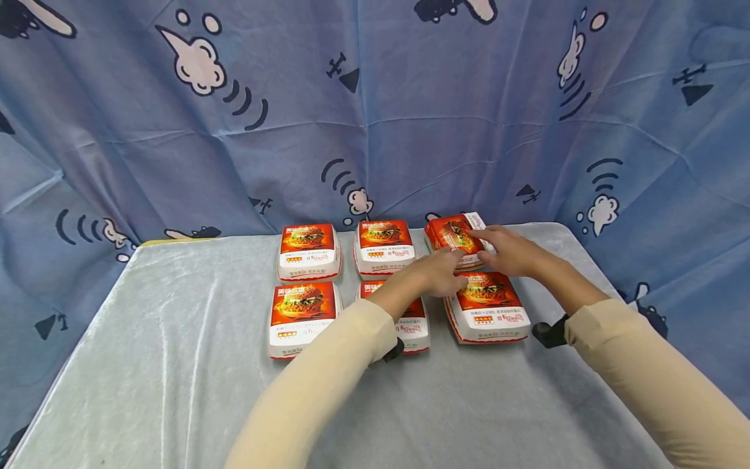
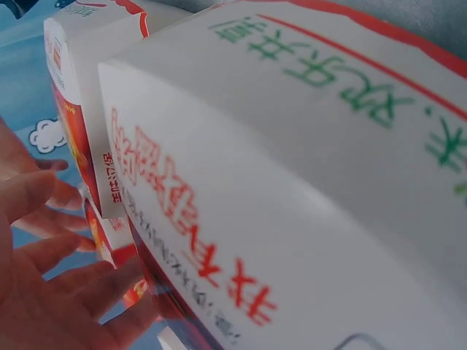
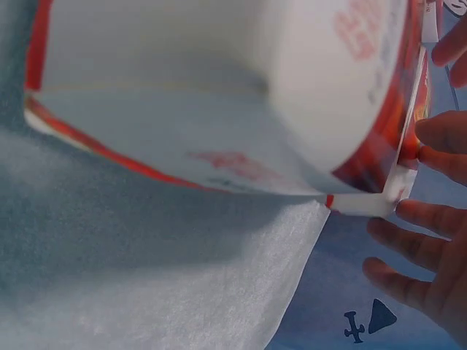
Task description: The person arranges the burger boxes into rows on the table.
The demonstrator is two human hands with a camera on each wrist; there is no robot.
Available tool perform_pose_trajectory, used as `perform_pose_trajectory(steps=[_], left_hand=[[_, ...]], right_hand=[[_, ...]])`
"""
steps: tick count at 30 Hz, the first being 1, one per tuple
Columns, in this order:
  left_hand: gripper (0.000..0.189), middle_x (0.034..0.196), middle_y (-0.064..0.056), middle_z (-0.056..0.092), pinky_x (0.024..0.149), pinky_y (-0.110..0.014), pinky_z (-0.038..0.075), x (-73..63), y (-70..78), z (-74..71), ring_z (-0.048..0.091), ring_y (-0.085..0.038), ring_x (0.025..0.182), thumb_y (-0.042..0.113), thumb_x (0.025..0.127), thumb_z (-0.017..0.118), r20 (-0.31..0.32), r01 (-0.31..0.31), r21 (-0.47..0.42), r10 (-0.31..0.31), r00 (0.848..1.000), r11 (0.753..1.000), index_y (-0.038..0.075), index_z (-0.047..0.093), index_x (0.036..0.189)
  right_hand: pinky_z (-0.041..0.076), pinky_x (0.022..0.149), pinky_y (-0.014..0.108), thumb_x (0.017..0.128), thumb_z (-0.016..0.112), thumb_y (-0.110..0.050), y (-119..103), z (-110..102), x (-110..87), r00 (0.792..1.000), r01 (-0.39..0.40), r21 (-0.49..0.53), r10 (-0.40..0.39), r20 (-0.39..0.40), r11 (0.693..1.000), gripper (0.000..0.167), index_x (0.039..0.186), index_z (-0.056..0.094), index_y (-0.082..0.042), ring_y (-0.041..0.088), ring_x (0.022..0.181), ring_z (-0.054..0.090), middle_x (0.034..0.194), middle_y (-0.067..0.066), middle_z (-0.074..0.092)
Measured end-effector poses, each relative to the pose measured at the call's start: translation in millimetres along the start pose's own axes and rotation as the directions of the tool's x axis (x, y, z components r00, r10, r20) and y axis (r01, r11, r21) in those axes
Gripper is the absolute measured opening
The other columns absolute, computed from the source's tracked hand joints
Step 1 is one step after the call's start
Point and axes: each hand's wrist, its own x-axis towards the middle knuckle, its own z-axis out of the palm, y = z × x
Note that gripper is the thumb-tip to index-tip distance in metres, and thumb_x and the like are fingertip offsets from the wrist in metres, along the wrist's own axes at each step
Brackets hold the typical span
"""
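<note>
A red and white burger box stands at the back right, turned at an angle to the other boxes. My right hand is at its right side, fingertips right at the edge. My left hand reaches to its front left, fingers stretched toward it. Below both hands is the front right burger box. Close up in the left wrist view, a box's white printed side fills the frame, beside my left hand's spread fingers. In the right wrist view my right hand shows straight, parted fingers.
More burger boxes stand in two rows: one at back left, one at back middle, one at front left. My left forearm partly covers the front middle box. A grey cloth covers the table, with a blue patterned curtain behind.
</note>
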Motion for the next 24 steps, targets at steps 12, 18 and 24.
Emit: perform_pose_trajectory(steps=[12, 18, 24], left_hand=[[0.063, 0.162, -0.001, 0.029, 0.118, -0.035, 0.025, 2.2, -2.3, 2.0, 0.025, -0.016, 0.148, 0.036, 0.103, 0.05, 0.006, -0.031, 0.003, 0.031, 1.0, 1.0, 0.018, 0.028, 0.158], [0.063, 0.162, -0.006, 0.027, 0.118, -0.038, 0.026, 3.4, -1.8, 1.3, 0.024, -0.019, 0.149, 0.037, 0.102, 0.05, 0.017, -0.011, 0.01, 0.011, 1.0, 1.0, 0.02, 0.027, 0.159], [0.065, 0.163, -0.007, 0.023, 0.118, -0.038, 0.026, 3.8, -3.2, -0.8, 0.021, -0.018, 0.15, 0.039, 0.102, 0.051, 0.015, 0.015, 0.009, -0.015, 1.0, 1.0, 0.021, 0.027, 0.159]], right_hand=[[0.037, 0.098, 0.071, 0.098, 0.056, -0.019, -3.9, 2.4, -3.9, 0.999, 0.007, -0.065, -0.01, -0.036, 0.998, 0.048, 0.142, 0.051, 0.001, 0.054, 0.127, 0.044, 0.14, 0.037, 0.044], [0.04, 0.095, 0.07, 0.098, 0.056, -0.02, -5.2, 1.1, -2.6, 1.0, 0.006, -0.086, -0.009, -0.029, 0.996, 0.049, 0.142, 0.051, 0.001, 0.053, 0.122, 0.049, 0.136, 0.037, 0.046], [0.04, 0.095, 0.07, 0.098, 0.056, -0.021, -4.2, -4.8, 0.6, 0.999, -0.023, -0.068, 0.021, -0.042, 0.997, 0.057, 0.148, 0.04, 0.001, 0.054, 0.123, 0.047, 0.14, 0.036, 0.041]])
